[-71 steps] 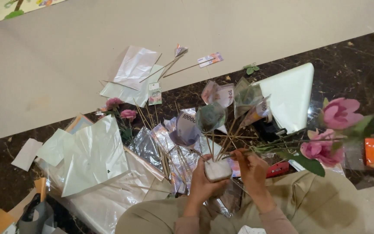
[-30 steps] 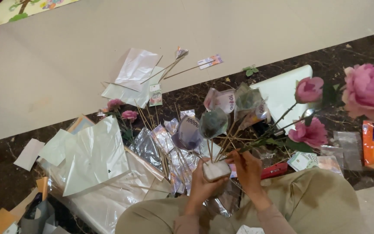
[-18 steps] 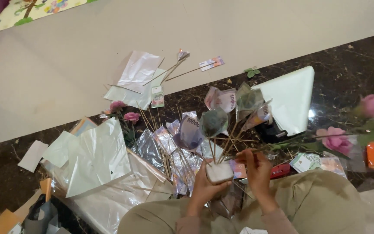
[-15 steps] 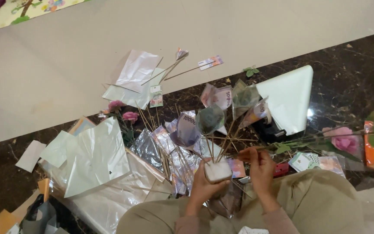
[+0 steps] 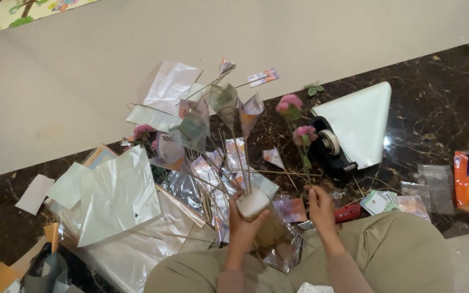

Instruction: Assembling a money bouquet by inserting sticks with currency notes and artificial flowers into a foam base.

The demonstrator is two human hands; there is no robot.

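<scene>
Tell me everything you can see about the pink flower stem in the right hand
The flower stem is a thin green stalk carrying two pink, rose-like blooms with a few small leaves, probably artificial. It stands nearly upright, pinched at its base by the right hand, its blooms in front of the black tape dispenser on the dark marble floor.

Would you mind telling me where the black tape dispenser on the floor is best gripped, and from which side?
Grip the tape dispenser across its narrow body, coming from above. It lies flat on the dark floor, long and slim, with its roll on top. The white paper cone crowds its far right side, so a hand likely fits better from the near end.
</scene>
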